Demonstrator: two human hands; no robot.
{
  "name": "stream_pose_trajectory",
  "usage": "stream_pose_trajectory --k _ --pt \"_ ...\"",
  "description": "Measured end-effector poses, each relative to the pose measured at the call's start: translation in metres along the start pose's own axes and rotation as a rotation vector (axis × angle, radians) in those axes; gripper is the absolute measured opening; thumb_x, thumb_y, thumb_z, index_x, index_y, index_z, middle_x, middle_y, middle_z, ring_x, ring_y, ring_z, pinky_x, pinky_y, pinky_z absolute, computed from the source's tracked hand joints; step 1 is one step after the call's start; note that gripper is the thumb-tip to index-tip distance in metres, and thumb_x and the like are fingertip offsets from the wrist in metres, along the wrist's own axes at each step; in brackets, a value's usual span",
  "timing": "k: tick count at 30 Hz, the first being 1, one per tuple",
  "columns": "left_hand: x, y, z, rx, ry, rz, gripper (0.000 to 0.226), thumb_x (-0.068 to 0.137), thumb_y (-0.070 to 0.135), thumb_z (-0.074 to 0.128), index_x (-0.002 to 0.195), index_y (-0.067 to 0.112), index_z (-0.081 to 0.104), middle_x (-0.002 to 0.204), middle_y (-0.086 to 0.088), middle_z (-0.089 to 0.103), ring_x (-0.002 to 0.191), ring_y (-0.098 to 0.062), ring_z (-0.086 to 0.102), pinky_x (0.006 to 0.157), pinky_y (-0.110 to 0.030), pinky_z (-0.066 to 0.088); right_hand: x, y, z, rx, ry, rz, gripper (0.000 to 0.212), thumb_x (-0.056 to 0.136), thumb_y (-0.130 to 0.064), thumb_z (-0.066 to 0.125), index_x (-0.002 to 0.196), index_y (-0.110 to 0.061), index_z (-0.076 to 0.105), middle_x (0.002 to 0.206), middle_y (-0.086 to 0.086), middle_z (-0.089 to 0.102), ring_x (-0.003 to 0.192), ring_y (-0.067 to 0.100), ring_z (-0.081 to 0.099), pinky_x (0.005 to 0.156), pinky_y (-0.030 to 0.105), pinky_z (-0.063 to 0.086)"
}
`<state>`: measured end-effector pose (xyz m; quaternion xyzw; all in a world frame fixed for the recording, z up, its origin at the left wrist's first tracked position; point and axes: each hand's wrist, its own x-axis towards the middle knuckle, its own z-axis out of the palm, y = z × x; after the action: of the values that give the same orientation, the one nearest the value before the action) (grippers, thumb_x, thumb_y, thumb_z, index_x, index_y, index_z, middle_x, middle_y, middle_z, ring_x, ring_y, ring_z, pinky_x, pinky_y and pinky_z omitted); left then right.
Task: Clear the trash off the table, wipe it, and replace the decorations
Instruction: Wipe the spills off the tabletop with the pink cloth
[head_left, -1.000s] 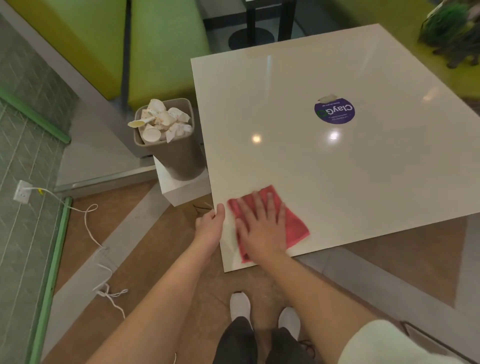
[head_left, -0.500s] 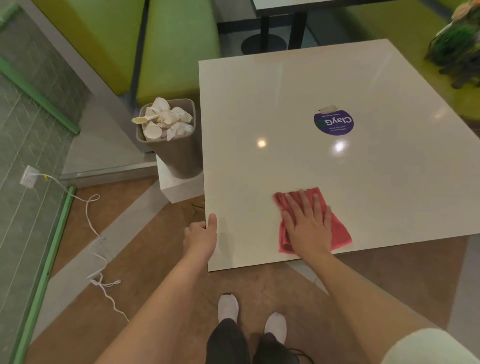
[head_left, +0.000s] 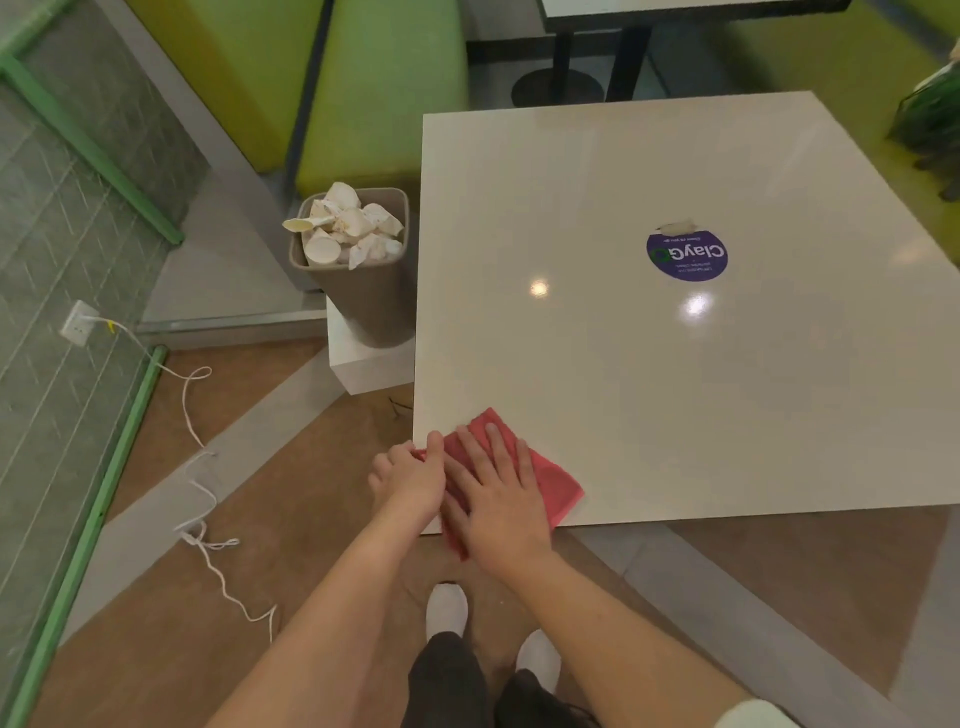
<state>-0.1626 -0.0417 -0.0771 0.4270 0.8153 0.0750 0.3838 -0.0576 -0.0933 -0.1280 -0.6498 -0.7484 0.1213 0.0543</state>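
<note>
wiping step: right hand (head_left: 493, 493) pressed flat on red cloth (head_left: 558, 486) at table (head_left: 675, 389) 7 o'clock corner; left hand (head_left: 410, 475) curled on edge. next, probably decorations.

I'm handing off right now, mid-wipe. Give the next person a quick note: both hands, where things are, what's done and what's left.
Right hand: flat, fingers straight, pressing the red cloth on the near left corner of the table.
Left hand: at that corner's edge, thumb on top by the cloth; whether it grips the table or the cloth can't be told.
Done: no trash on the tabletop; the bin beside the table is heaped with cups and paper.
Left: finish wiping, then put the decorations back. A round purple sticker is on the tabletop.
</note>
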Motion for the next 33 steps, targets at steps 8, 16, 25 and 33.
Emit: stream_pose_trajectory --k 8,16,25,33 --pt "-0.002 -0.01 -0.012 0.331 -0.173 0.095 0.113 0.066 0.069 0.073 0.149 0.014 0.02 0.146 -0.006 0.028 0.138 -0.026 0.027 0.109 -0.041 0.032 -0.005 0.124 -0.036 0.002 0.022 0.401 0.052 0.099 -0.06 0.012 0.15 -0.052 0.011 0.163 -0.015 0.004 0.151 0.018 -0.008 0.12 0.047 -0.007" --pt "-0.013 -0.009 -0.005 0.604 -0.14 0.183 0.116 0.058 0.05 0.088 0.141 0.008 0.018 0.138 -0.008 0.026 0.133 -0.025 0.028 0.101 -0.036 0.04 -0.001 0.081 -0.027 0.008 0.047 0.475 0.058 0.094 -0.06 0.01 0.151 -0.049 0.017 0.164 -0.005 0.012 0.151 0.028 -0.001 0.118 0.05 -0.011" --pt "-0.019 -0.007 0.004 0.615 -0.008 0.175 0.11 0.062 0.047 0.087 0.14 0.007 0.022 0.139 -0.008 0.03 0.132 -0.023 0.032 0.095 -0.035 0.045 -0.004 0.026 -0.008 0.031 0.004 0.104 0.05 0.1 -0.055 0.017 0.15 -0.048 0.023 0.162 -0.009 0.016 0.151 0.019 -0.001 0.118 0.045 -0.011" --pt "-0.021 -0.01 0.004 0.651 -0.024 0.208 0.114 0.063 0.05 0.085 0.142 0.005 0.017 0.138 -0.008 0.029 0.131 -0.023 0.031 0.092 -0.033 0.046 -0.025 0.113 -0.031 0.023 0.047 0.487 0.051 0.1 -0.056 0.01 0.151 -0.05 0.011 0.163 -0.017 0.002 0.15 0.014 -0.009 0.119 0.042 -0.013"
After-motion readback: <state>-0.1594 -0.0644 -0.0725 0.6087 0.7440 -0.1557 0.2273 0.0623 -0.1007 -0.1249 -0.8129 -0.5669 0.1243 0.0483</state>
